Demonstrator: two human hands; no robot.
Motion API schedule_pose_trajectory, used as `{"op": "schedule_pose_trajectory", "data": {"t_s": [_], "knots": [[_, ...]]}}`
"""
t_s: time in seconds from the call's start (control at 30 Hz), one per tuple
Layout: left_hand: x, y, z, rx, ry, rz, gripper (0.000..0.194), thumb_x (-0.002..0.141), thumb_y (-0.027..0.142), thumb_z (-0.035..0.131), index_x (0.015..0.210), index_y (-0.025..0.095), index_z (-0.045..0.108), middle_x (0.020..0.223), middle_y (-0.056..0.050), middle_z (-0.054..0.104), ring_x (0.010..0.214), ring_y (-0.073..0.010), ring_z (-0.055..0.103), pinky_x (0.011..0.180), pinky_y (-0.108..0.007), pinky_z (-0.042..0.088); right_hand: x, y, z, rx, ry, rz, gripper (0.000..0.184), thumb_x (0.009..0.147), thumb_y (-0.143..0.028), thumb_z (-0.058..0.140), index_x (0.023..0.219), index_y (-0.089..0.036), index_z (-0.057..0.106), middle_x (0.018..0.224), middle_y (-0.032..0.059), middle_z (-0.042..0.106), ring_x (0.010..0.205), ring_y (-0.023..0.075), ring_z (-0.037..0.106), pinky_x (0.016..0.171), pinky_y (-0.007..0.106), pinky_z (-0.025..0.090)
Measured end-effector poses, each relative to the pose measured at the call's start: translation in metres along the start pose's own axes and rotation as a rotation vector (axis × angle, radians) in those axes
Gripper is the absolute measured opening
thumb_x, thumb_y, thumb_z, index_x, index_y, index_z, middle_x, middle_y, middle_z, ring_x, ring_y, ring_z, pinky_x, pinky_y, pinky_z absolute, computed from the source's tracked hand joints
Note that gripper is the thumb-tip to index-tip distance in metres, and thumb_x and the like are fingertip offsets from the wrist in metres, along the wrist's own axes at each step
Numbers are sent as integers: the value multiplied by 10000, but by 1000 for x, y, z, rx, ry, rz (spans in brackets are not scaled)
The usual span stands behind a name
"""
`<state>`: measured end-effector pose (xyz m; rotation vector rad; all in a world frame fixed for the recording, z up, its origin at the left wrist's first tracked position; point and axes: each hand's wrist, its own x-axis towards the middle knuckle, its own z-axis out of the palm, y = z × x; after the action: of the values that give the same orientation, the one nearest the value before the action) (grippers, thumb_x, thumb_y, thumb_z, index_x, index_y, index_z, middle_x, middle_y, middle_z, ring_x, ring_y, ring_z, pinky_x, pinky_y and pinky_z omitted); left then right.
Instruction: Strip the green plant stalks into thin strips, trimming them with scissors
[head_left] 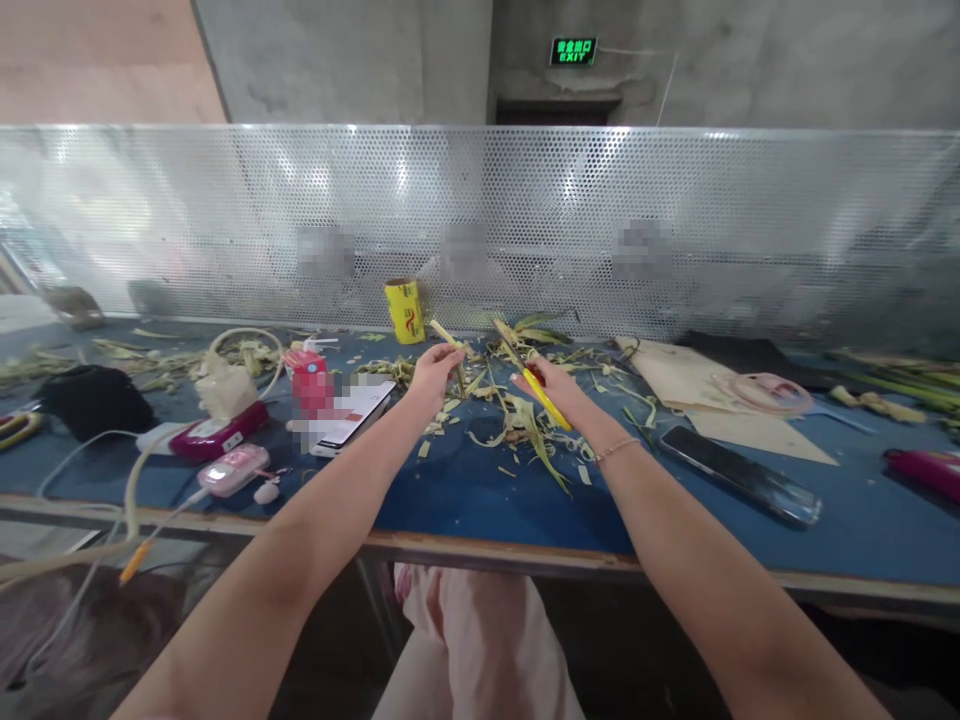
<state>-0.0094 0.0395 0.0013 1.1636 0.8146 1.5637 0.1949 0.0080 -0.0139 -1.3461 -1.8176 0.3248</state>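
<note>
My left hand (pixel 436 378) pinches a short pale green plant stalk (pixel 448 335), which sticks up past the fingertips. Closed around yellow-handled scissors (pixel 551 402), my right hand (pixel 555 385) is a little to the right, with the blades (pixel 512 345) pointing up and left, away from me. A gap separates the blades from the stalk. Between and beneath both hands lies a scatter of green leaf trimmings (pixel 529 425) and small cut bits.
A yellow cylinder (pixel 406 312) stands by the perforated metal screen (pixel 525 210). Left are a white phone (pixel 356 412), a magenta power strip (pixel 217 432), cables and a pink case (pixel 234 470). A dark phone (pixel 739 472) and cardboard sheets (pixel 675 375) lie right on the blue table (pixel 480 510).
</note>
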Motion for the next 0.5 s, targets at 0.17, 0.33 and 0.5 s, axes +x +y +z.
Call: {"op": "schedule_pose_trajectory", "data": {"t_s": [0.17, 0.33, 0.5], "knots": [[0, 2, -1, -34, 67, 33, 252, 563, 255, 726, 668, 169, 514, 627, 44, 513, 551, -49, 448, 535, -195, 335, -15, -21, -5, 414, -299, 54, 511, 726, -650, 467, 958, -199, 534, 647, -25, 474, 543, 104, 441, 524, 243, 401], [-1, 2, 0, -18, 97, 110, 241, 579, 238, 714, 685, 167, 509, 640, 37, 535, 566, -55, 463, 558, -204, 346, -31, -46, -19, 686, -782, 190, 526, 760, -676, 389, 832, -183, 555, 562, -41, 397, 467, 83, 349, 445, 225, 323], [3, 0, 0, -77, 106, 208, 190, 591, 161, 671, 697, 160, 514, 713, 14, 589, 682, -69, 547, 700, -212, 415, -36, -53, -21, 537, -743, 277, 546, 783, -671, 336, 776, -182, 581, 536, -8, 454, 450, 97, 382, 445, 253, 341]]}}
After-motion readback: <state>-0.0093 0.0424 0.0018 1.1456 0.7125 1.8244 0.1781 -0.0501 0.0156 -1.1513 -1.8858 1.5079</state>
